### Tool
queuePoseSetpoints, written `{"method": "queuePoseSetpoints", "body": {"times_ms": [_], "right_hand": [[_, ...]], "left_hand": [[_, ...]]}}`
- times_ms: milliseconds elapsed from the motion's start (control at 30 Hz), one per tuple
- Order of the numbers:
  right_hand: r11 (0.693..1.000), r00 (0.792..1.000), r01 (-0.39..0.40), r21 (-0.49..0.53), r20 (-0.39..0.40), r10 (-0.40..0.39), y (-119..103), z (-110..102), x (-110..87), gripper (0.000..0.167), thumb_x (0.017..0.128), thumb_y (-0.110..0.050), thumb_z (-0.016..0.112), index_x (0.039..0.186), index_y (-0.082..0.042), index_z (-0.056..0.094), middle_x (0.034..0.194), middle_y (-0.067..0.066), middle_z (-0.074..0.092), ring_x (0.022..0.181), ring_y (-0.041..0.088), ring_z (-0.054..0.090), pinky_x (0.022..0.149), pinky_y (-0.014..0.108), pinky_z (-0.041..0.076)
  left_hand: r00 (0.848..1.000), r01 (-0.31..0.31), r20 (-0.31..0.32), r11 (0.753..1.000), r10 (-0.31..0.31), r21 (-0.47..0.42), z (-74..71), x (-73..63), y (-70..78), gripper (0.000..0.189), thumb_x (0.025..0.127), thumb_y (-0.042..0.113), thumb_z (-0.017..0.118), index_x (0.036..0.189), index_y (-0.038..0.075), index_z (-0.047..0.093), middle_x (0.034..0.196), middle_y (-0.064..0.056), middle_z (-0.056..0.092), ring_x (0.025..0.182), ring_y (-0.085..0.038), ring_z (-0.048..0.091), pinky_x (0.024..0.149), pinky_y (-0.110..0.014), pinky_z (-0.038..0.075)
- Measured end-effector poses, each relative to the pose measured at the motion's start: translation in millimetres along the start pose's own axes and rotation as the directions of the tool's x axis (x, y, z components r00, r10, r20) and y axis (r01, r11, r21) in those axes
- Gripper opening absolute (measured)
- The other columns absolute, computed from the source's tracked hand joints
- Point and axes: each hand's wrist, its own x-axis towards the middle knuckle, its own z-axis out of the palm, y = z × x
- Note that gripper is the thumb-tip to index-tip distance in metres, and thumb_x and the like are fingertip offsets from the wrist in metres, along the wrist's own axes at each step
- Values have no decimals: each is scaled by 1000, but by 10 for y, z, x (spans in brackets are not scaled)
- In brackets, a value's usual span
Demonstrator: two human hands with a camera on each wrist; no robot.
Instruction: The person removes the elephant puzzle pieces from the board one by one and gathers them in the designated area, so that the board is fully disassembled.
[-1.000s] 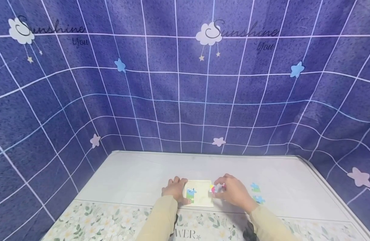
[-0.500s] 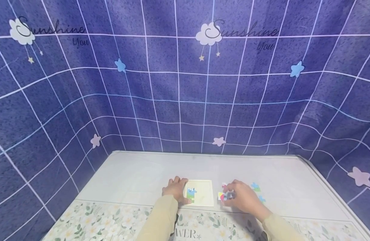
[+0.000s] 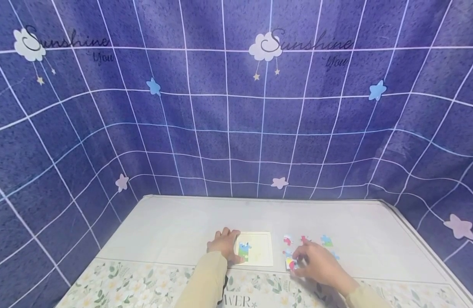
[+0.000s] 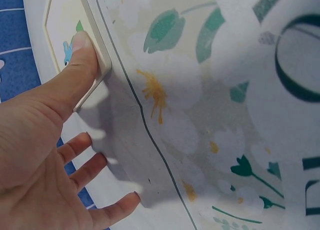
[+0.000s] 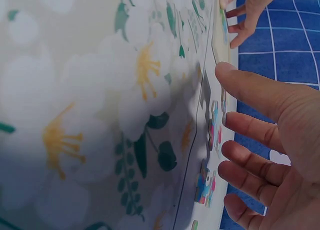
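In the head view my left hand [image 3: 223, 246] holds the left end of a cream puzzle tray [image 3: 261, 252], its thumb [image 4: 82, 53] resting on the tray's face. Joined blue and green puzzle pieces [image 3: 244, 249] lie inside the tray at the left, partly under that thumb. To the right of the tray, my right hand [image 3: 317, 264] pinches a yellow and red puzzle piece [image 3: 290, 264] low over the table, between thumb and index finger. In the right wrist view that piece shows only edge-on, and the other fingers are spread and bent.
Loose pieces lie around the right hand: a red and white piece [image 3: 287, 240], a red piece [image 3: 304, 239] and a blue and green piece [image 3: 326, 241]. Another blue piece is half hidden by the hand. A purple grid curtain [image 3: 244, 128] stands behind the white table [image 3: 182, 222].
My right hand has moved right and toward me from the tray's edge, carrying the yellow and red puzzle piece. Loose pieces it covered now show. The left hand has stayed on the tray.
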Motion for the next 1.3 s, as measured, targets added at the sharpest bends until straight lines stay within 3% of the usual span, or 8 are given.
{"method": "queuePoseSetpoints", "body": {"times_ms": [100, 233, 467, 767, 1067, 1300], "right_hand": [[1000, 1000, 0, -13, 9, 0, 1, 6, -23, 33, 68, -28, 91, 93, -17, 73, 87, -7, 64, 82, 17, 61, 76, 42, 57], [999, 1000, -2, -33, 6, 2, -4, 18, -45, 34, 66, -31, 92, 92, -19, 73, 87, -9, 62, 79, 13, 59, 74, 38, 57], [998, 1000, 26, -55, 2, -26, 33, 67, -87, 36, 65, -37, 92, 91, -20, 73, 87, -12, 60, 78, 9, 58, 70, 36, 56], [998, 1000, 26, -53, -14, -27, 37, 80, -84, 36, 66, -39, 92, 91, -21, 73, 87, -12, 61, 81, 13, 59, 74, 42, 55], [995, 993, 15, 95, -116, -4, 1, 9, 24, 20, 83, -24, 83, 98, -15, 74, 93, -3, 66, 81, 14, 61, 68, 27, 55], [976, 988, 60, 211, -152, -28, -113, 47, 153, 21, 84, -18, 82, 101, -8, 75, 90, 2, 68, 78, 15, 61, 65, 22, 52]], "left_hand": [[1000, 0, 1, 1000, 0, 4, 23, 13, -18, 82, 66, 30, 94, 138, 13, 59, 121, -10, 58, 111, -31, 53, 94, -69, 49], [1000, 1, -1, 1000, -1, 9, 42, 15, -33, 82, 65, 31, 94, 137, 13, 59, 121, -10, 58, 110, -31, 53, 94, -69, 49], [1000, -2, 5, 1000, 2, 13, 28, -9, -22, 82, 67, 31, 94, 138, 12, 58, 121, -11, 57, 110, -31, 52, 95, -69, 49], [1000, -9, 5, 1000, 9, 2, 17, -15, -17, 81, 66, 30, 94, 137, 12, 59, 120, -10, 58, 110, -31, 53, 93, -69, 50], [1000, -11, -6, 1000, 11, -2, -37, -53, 29, 80, 67, 28, 94, 137, 11, 60, 120, -12, 58, 110, -32, 53, 93, -70, 49], [1000, -16, -13, 1000, 16, -8, -51, -72, 38, 79, 67, 28, 93, 136, 10, 60, 120, -12, 58, 111, -33, 53, 94, -70, 49]]}}
